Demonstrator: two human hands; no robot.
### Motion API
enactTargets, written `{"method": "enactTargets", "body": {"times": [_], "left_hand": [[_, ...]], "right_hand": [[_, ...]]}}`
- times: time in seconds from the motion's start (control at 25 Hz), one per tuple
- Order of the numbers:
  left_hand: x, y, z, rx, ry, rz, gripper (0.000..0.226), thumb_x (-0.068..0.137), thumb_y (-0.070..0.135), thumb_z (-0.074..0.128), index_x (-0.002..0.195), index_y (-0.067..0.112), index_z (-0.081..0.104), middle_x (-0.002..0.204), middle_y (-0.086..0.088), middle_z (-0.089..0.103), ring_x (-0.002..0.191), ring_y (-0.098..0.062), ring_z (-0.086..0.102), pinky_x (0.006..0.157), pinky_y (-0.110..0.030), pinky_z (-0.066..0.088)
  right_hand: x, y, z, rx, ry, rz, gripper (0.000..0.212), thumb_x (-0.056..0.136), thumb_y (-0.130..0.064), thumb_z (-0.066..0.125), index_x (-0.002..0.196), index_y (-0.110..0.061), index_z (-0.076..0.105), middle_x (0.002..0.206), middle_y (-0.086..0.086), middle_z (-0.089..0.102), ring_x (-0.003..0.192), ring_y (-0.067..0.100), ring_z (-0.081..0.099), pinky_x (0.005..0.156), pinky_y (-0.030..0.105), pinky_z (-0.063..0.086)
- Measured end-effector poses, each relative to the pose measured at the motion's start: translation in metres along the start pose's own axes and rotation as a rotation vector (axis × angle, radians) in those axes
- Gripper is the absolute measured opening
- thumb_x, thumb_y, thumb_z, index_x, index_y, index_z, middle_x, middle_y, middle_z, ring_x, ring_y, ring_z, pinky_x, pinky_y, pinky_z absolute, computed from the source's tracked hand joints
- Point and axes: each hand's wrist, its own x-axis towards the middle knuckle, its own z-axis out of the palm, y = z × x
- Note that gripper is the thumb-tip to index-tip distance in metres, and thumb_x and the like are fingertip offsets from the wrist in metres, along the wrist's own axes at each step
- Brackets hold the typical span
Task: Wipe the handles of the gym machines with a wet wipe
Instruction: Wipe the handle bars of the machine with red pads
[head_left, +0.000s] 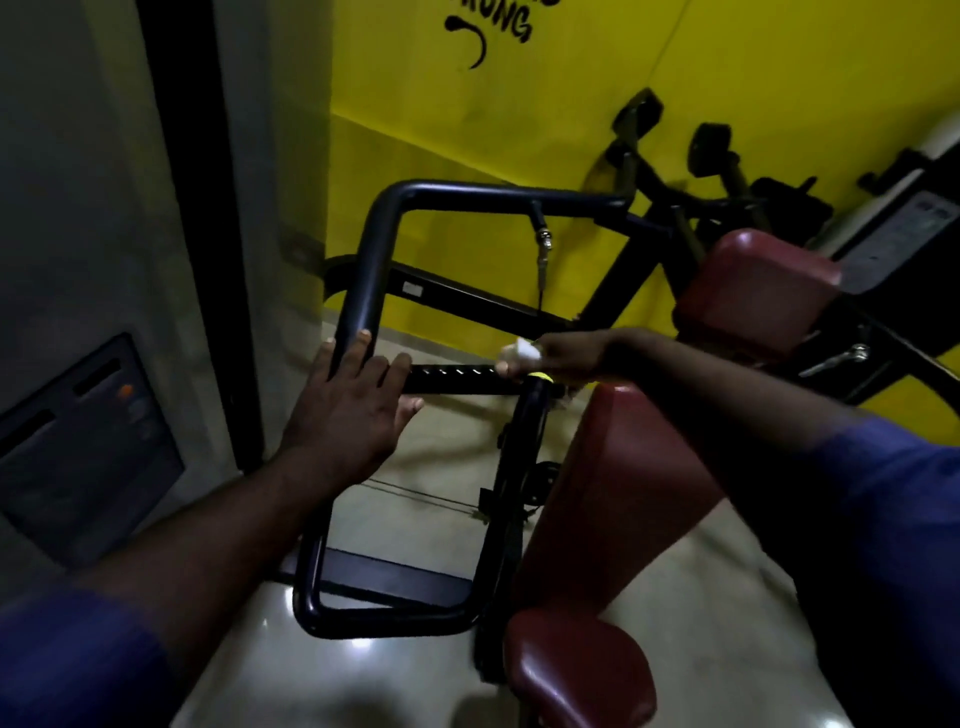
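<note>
Beside the yellow wall (467, 130), my right grip (563, 353) pinches the wet wipe (521, 351) at the right end of the crossbar (457, 373); the handle (366, 291) lies leftward, under my flat-fingered left grip (348, 410).

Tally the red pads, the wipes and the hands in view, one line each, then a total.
Red pads: 3, upper pad, back pad, seat pad
Wipes: 1, white wipe
Hands: 2, left hand, right hand
Total: 6
</note>
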Motion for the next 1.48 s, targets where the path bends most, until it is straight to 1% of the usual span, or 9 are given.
{"method": "enactTargets", "body": {"times": [0.08,0.16,0.28,0.4,0.52,0.72,0.88,1.24,1.48], "left_hand": [[0.004,0.009,-0.007,-0.055,0.076,0.056,0.061,0.107,0.053,0.027,0.136,0.007,0.055,0.122,-0.021,0.064,0.135,-0.05,0.045,0.114,-0.064,0.03],[0.015,0.037,-0.026,-0.363,0.066,-0.016,0.067,0.106,0.06,0.019,0.121,0.012,0.063,0.11,-0.019,0.066,0.115,-0.046,0.057,0.107,-0.061,0.041],[0.039,0.094,-0.055,-0.757,0.052,-0.107,0.07,0.098,0.071,0.019,0.106,0.019,0.064,0.103,-0.014,0.062,0.104,-0.036,0.057,0.096,-0.048,0.046],[0.047,0.159,-0.079,-0.621,0.102,0.098,0.068,0.099,0.066,0.027,0.116,0.014,0.068,0.112,-0.013,0.063,0.112,-0.033,0.055,0.099,-0.046,0.046],[0.042,0.252,-0.088,-0.537,0.039,0.379,0.062,0.103,0.06,0.035,0.117,0.009,0.068,0.113,-0.014,0.065,0.113,-0.033,0.056,0.102,-0.045,0.044],[0.01,0.444,-0.098,-0.541,-0.026,0.664,0.061,0.102,0.063,0.034,0.108,0.013,0.069,0.102,-0.015,0.064,0.103,-0.036,0.059,0.093,-0.044,0.046],[-0.045,0.601,-0.111,-0.622,-0.12,0.844,0.064,0.101,0.068,0.028,0.099,0.019,0.069,0.096,-0.004,0.066,0.099,-0.025,0.059,0.089,-0.042,0.047],[-0.092,0.765,-0.074,-0.711,-0.249,0.782,0.031,0.104,0.055,0.046,0.085,0.032,0.053,0.085,0.008,0.055,0.084,-0.017,0.052,0.066,-0.032,0.032],[-0.029,0.801,-0.021,-0.924,-0.256,0.46,0.031,0.102,0.046,0.058,0.103,0.018,0.07,0.094,0.005,0.068,0.084,-0.009,0.061,0.065,-0.024,0.043]], "right_hand": [[-0.013,0.017,0.016,0.358,0.21,-0.063,0.042,0.105,-0.046,0.053,0.098,-0.006,0.063,0.076,0.008,0.061,0.063,0.016,0.062,0.053,0.022,0.053],[-0.029,0.034,0.047,0.652,0.439,-0.132,0.039,0.11,-0.036,0.045,0.097,-0.003,0.063,0.069,0.002,0.062,0.057,0.011,0.063,0.049,0.02,0.05],[-0.05,0.059,0.08,0.777,0.629,-0.201,0.033,0.112,-0.014,0.038,0.087,0.001,0.054,0.063,0.01,0.069,0.048,0.006,0.063,0.045,0.016,0.047],[-0.106,0.102,0.077,1.017,0.723,-0.257,0.016,0.111,-0.005,0.037,0.11,0.005,0.05,0.102,0.038,0.066,0.078,0.025,0.074,0.059,0.028,0.061],[-0.203,0.184,0.082,0.998,0.774,-0.239,0.025,0.111,-0.014,0.041,0.104,0.005,0.056,0.086,0.03,0.065,0.085,0.038,0.07,0.076,0.036,0.061],[-0.371,0.327,0.125,0.883,1.038,0.06,0.022,0.09,-0.035,0.078,0.1,-0.015,0.074,0.101,0.012,0.078,0.082,0.021,0.069,0.071,0.039,0.052],[-0.505,0.415,0.161,1.055,1.145,0.072,0.026,0.092,-0.028,0.078,0.111,-0.01,0.075,0.1,0.016,0.078,0.083,0.023,0.072,0.068,0.034,0.056],[-0.582,0.56,0.175,1.637,1.27,0.141,0.022,0.104,-0.024,0.06,0.119,-0.009,0.067,0.105,0.016,0.077,0.088,0.029,0.075,0.074,0.039,0.061],[-0.519,0.63,0.09,1.541,1.235,0.218,0.027,0.105,-0.029,0.059,0.123,-0.011,0.068,0.106,0.015,0.078,0.099,0.034,0.076,0.088,0.051,0.061]]}}
